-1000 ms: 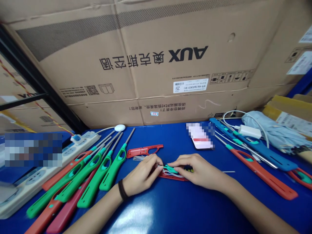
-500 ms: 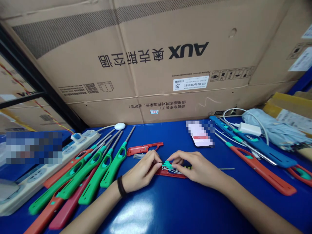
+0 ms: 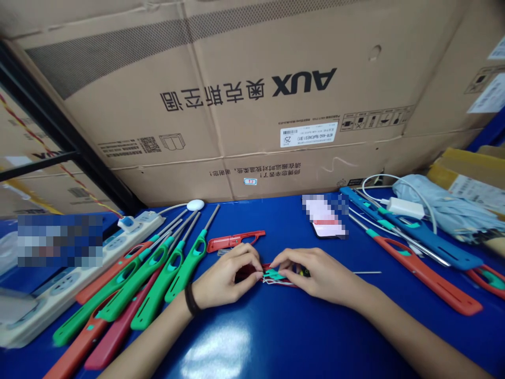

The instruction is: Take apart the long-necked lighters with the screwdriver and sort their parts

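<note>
- The small green plastic piece [image 3: 273,275] is held between both hands over the blue tabletop [image 3: 300,337]; its long axis runs left to right, nearly level. Which end is its front, I cannot tell.
- The right hand [image 3: 321,276] pinches the piece's right end between thumb and fingertips.
- The left hand [image 3: 232,276] has thumb and forefinger tips close together at its left end; what they clamp, I cannot tell.
- Thin white wires [image 3: 278,282] loop along the piece's near side.
- A red plastic half-shell [image 3: 267,266], mostly hidden by the hands, lies crosswise beneath.
- Beyond the left hand, a second red half-shell [image 3: 231,241] lies lengthwise left to right, its looped, narrower end pointing right.
- A thin metal shaft [image 3: 367,272] beyond the right wrist points right.
</note>
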`<state>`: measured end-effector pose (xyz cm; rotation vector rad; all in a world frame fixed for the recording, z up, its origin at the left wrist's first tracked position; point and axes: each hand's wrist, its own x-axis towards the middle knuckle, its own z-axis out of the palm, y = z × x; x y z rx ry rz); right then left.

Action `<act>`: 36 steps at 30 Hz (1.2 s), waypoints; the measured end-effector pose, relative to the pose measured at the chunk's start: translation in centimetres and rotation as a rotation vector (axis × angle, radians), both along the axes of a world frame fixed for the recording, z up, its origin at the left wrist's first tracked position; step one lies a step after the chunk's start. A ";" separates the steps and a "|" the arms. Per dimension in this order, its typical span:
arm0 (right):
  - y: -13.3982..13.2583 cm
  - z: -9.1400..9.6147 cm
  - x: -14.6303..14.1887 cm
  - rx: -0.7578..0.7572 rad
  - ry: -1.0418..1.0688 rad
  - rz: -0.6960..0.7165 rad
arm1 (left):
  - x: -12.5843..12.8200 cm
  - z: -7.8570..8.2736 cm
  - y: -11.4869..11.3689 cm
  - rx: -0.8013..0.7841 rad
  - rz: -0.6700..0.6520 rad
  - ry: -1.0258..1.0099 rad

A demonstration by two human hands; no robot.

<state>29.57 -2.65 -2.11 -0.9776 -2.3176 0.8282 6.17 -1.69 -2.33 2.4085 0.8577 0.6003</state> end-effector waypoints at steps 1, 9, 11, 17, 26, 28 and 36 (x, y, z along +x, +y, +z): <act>0.0 0.0 -0.1 0.002 -0.001 0.006 | -0.1 0.0 0.0 0.010 0.002 0.005; -0.3 -0.2 -0.3 0.057 -0.042 -0.025 | -0.5 0.1 0.3 0.008 0.042 -0.007; -0.2 -0.3 -0.3 0.065 -0.050 -0.034 | -0.4 0.1 0.3 -0.008 0.030 -0.008; -0.3 -0.3 -0.6 0.101 -0.093 -0.029 | -0.5 0.2 0.3 0.012 0.017 0.030; -0.4 -0.8 -0.8 0.125 -0.111 -0.037 | -2.0 2.3 0.2 0.032 0.046 0.207; -0.4 -0.9 -0.8 0.128 -0.104 -0.034 | -2.0 2.2 0.2 0.042 0.043 0.213; -0.3 -0.8 -0.7 0.122 -0.116 -0.032 | -1.3 1.7 0.0 0.055 0.026 0.107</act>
